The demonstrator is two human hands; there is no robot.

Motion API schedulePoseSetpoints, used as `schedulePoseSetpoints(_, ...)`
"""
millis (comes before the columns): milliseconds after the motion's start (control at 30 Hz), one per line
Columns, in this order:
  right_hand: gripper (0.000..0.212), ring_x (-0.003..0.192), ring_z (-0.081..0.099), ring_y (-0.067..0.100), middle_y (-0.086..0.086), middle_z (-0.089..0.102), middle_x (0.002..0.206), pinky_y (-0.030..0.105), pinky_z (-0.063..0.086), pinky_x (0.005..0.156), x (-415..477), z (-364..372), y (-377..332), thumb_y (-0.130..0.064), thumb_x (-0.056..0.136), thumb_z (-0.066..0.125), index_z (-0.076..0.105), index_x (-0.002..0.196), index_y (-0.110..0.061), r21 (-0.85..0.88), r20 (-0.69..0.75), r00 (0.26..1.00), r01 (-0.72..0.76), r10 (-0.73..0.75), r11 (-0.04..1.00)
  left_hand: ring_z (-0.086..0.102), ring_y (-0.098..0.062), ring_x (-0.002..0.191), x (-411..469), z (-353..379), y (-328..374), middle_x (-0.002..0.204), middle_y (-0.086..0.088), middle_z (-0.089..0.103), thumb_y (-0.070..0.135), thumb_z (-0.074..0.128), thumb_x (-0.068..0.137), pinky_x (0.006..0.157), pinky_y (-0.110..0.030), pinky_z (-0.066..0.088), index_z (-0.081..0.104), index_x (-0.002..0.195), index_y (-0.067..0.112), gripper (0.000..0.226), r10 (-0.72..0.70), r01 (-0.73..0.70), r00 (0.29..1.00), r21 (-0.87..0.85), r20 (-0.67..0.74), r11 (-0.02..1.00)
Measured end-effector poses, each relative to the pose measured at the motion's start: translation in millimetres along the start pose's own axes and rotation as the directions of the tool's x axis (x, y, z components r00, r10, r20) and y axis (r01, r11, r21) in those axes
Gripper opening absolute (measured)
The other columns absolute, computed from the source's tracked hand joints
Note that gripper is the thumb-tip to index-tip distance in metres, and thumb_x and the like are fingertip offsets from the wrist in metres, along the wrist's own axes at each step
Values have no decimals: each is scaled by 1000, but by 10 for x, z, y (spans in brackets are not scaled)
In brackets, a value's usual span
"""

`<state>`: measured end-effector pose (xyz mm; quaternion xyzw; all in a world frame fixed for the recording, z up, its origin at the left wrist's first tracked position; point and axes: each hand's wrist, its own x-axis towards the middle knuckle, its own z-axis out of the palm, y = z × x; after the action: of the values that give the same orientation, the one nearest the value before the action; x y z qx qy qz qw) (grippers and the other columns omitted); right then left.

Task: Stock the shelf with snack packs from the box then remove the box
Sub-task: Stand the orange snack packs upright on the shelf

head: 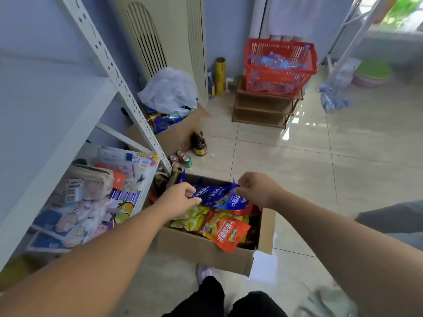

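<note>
Left hand (180, 199), forearm extended from lower left, fingers curled and pinching the edge of a dark blue pack (211, 193) printed with white Chinese characters. Right hand (257, 191), forearm extended from lower right, wrist bent down, pinching the top corner of a second blue pack (238, 202), on which "薯片" is legible. Both packs lie at the top of the open cardboard box (201, 248) on the tiled floor (320, 179), above yellow packs (192, 219) and an orange pack (229, 234) marked "大波浪薯片". The white metal shelf (57, 133) stands just left of the box.
</note>
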<state>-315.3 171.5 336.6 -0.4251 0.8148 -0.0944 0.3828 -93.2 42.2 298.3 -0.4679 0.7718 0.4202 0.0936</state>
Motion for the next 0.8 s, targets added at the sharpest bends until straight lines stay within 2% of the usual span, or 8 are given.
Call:
schedulePoseSetpoints(233,36,105,63,25,7,67,112,40,58,81,841,-46,651,-38,94,65,61,119,-12,-62,137,989,-42,50,997,61,-10,106,525,571,83,117,8,60,44,75,83,95,-34,52,60,119,27,43,-104,98,989,65,105,993)
schedulePoseSetpoints(333,30,92,66,27,10,71,98,41,56,78,1173,128,899,-36,92,62,66,102,-8,-153,223,973,-32,66,988,60,-11,108,627,898,-49,118,8,60,44,78,80,98,-36,51,61,119,26,47,-166,158,978,74,123,985)
schedulePoseSetpoints(400,26,87,66,25,3,69,90,41,58,77,1352,336,1127,-43,88,58,67,91,-18,-234,295,951,-19,90,972,60,-12,108,671,1134,-176,118,7,60,42,81,78,97,-33,50,62,117,25,46,-199,190,969,70,146,979)
schedulePoseSetpoints(467,28,88,64,21,-5,67,89,41,58,78,1472,547,1358,-49,84,53,66,90,-25,-293,318,945,15,82,956,58,-11,111,713,1370,-292,119,7,57,43,81,78,97,-31,48,62,119,24,49,-220,208,960,83,172,975)
schedulePoseSetpoints(600,16,92,63,24,-1,61,87,34,53,75,1627,847,1662,-32,95,58,58,85,-18,-350,415,902,40,117,936,54,-11,116,846,1828,-477,126,11,49,49,78,79,96,-31,46,58,124,28,54,-246,224,939,116,239,968)
schedulePoseSetpoints(667,10,100,64,27,2,62,96,35,54,79,1730,996,1826,-29,95,60,59,94,-18,-369,431,890,23,149,929,53,-12,118,917,2071,-575,130,11,49,52,77,78,96,-31,46,56,126,29,58,-249,228,929,105,274,968)
schedulePoseSetpoints(700,14,104,64,28,4,64,104,35,55,82,1784,1067,1905,-27,94,60,61,104,-18,-375,428,890,19,154,927,52,-12,118,953,2192,-622,131,11,49,54,77,76,96,-31,46,55,128,29,61,-245,225,928,102,280,969)
schedulePoseSetpoints(800,47,114,61,29,6,62,130,39,56,88,1960,1269,2069,-22,93,62,52,139,-25,-386,415,899,34,140,922,50,-11,122,1048,2532,-762,134,12,48,59,78,73,99,-32,46,52,133,28,72,-214,197,935,87,282,977)
